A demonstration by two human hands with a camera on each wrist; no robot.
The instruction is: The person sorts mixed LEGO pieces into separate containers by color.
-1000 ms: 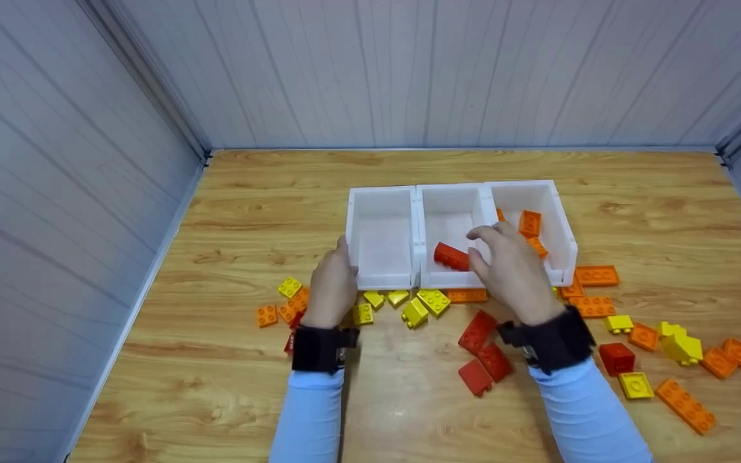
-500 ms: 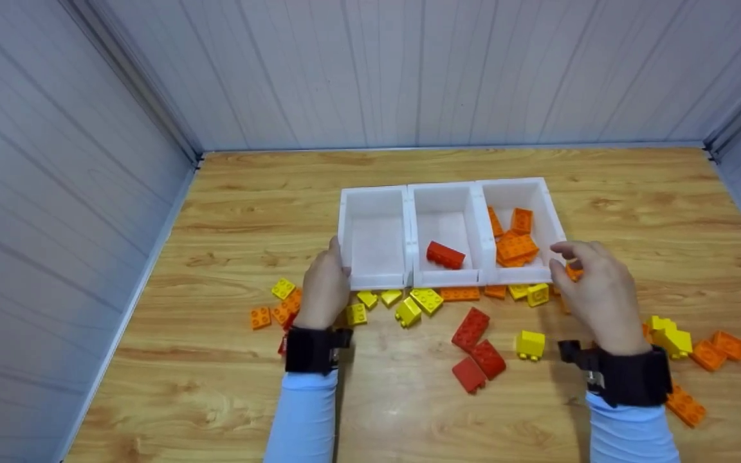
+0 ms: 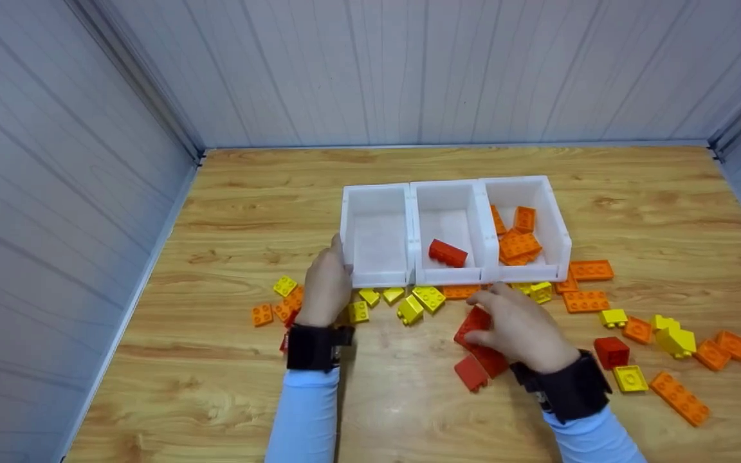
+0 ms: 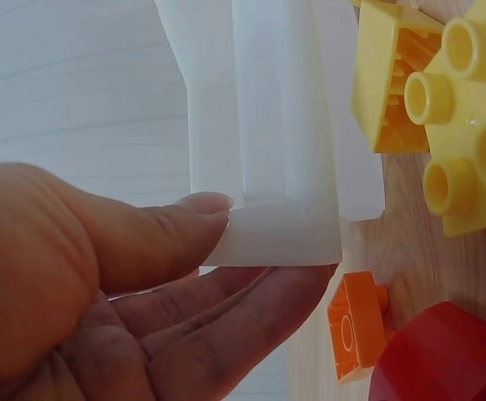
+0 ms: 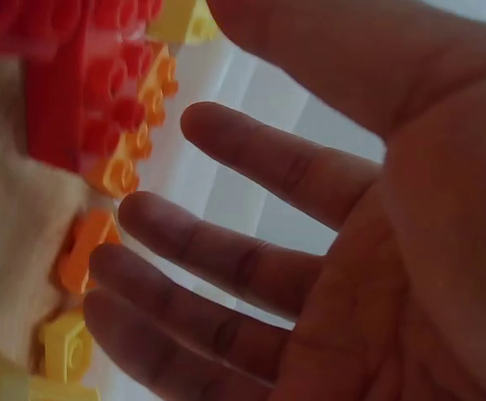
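At the left end of the white three-compartment tray (image 3: 377,281), my left hand (image 3: 327,286) pinches the front corner. In the left wrist view, the thumb lies on the white wall (image 4: 264,159) and the fingers curl beneath it. My right hand (image 3: 525,328) hovers over a red brick (image 3: 471,325), thumb and fingers spread around it. The right wrist view shows the fingers extended, with nothing in the palm, and a studded red brick (image 5: 101,92) beyond them. Another red brick (image 3: 471,373) lies just in front. Part of the red group is hidden under the hand.
Inside the middle compartment lies one red brick (image 3: 448,253); the right one holds several orange bricks (image 3: 520,245). Yellow bricks (image 3: 429,298) line the tray's front. More loose bricks, including a long orange one (image 3: 679,399), are scattered to the right. A small cluster (image 3: 262,315) sits at left.
My right hand has left the tray, swung right past its end, then come back left and down to the red bricks. Orange bricks now show in the right compartment. The left hand keeps its hold.
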